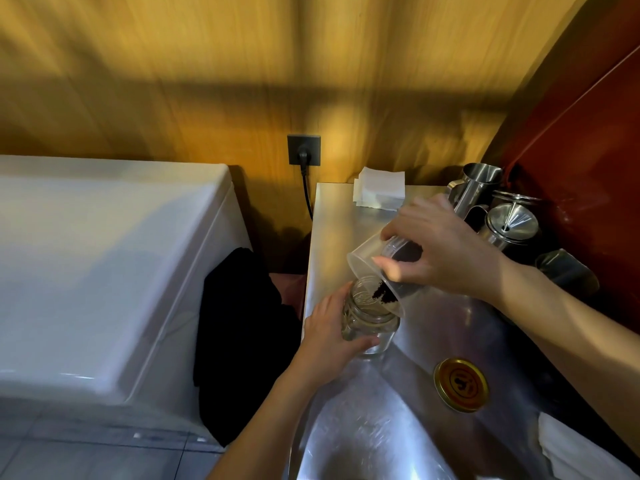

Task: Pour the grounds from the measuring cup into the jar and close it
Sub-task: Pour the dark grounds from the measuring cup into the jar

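A clear glass jar (372, 322) stands open on the steel counter (450, 327), near its left edge. My left hand (329, 337) wraps around the jar's left side. Above it, my right hand (440, 251) grips a clear plastic measuring cup (367, 259), tipped steeply with its lip over the jar's mouth. Dark grounds (382, 292) slide along the cup's lower wall toward the jar. The jar's gold lid (461, 384) lies flat on the counter, to the right of the jar and nearer to me.
Steel pitchers and a lidded pot (509, 223) crowd the counter's back right corner. A stack of white paper filters (379, 187) lies at the back. A folded white cloth (581, 448) sits at the front right. A white appliance (104, 271) and a black cloth (242, 341) are to the left.
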### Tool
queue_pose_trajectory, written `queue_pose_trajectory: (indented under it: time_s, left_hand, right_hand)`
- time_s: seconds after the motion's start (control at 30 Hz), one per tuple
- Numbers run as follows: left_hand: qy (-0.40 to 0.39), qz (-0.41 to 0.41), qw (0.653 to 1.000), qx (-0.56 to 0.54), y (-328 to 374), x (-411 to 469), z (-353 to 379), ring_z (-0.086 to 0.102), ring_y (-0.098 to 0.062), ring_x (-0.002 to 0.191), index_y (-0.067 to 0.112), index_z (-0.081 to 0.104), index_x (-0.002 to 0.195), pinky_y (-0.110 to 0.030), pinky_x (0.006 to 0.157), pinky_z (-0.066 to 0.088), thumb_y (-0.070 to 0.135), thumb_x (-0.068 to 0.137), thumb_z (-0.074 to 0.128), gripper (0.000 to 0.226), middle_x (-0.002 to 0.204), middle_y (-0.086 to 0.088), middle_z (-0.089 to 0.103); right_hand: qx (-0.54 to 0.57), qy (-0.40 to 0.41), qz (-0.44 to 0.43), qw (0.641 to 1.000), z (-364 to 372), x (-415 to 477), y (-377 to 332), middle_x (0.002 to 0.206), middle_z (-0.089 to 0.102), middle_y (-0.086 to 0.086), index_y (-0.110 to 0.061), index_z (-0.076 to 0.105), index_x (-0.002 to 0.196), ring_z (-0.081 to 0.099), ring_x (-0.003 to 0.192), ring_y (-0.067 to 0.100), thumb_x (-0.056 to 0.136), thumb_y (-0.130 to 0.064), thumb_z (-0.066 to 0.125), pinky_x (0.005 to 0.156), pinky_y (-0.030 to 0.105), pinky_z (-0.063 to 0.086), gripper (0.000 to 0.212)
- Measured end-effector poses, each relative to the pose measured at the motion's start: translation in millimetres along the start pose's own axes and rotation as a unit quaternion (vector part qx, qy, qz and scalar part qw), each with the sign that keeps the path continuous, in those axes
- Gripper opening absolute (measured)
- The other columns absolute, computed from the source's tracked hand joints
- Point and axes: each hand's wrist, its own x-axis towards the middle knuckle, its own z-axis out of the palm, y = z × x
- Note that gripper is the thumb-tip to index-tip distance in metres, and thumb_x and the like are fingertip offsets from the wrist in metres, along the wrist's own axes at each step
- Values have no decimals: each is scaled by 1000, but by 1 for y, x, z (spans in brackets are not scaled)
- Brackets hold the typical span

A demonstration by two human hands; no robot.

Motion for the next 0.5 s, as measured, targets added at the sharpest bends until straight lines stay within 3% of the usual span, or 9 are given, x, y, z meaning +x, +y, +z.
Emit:
queue_pose_trajectory:
  time_s: [0.2, 0.4, 0.5]
  left_hand:
    - [-7, -3, 1000, -15, -2, 0, 0, 37, -17, 125, 31, 29, 138, -46, 107, 30, 35, 69, 79, 86, 132, 3, 41]
    - [-6, -1, 1000, -20, -4, -1, 0, 38, -15, 125, 33, 29, 138, -44, 107, 31, 38, 68, 78, 86, 128, 7, 42]
    - [-5, 4, 1000, -21, -5, 0, 1, 38, -14, 124, 34, 29, 138, -43, 106, 32, 40, 67, 77, 85, 124, 11, 40]
  right_hand:
    - [-30, 13, -43, 999, 4, 0, 2, 67, 62, 15, 0, 63, 74, 54, 67, 30, 74, -33, 63, 69, 37, 29, 33]
    - [-34, 37, -50, 997, 9, 1, 6, 67, 62, 15, -1, 64, 73, 53, 66, 29, 74, -32, 66, 68, 29, 19, 31]
    - [-34, 45, -66, 996, 9, 1, 6, 66, 62, 15, -1, 64, 73, 53, 65, 29, 78, -38, 57, 68, 33, 25, 38]
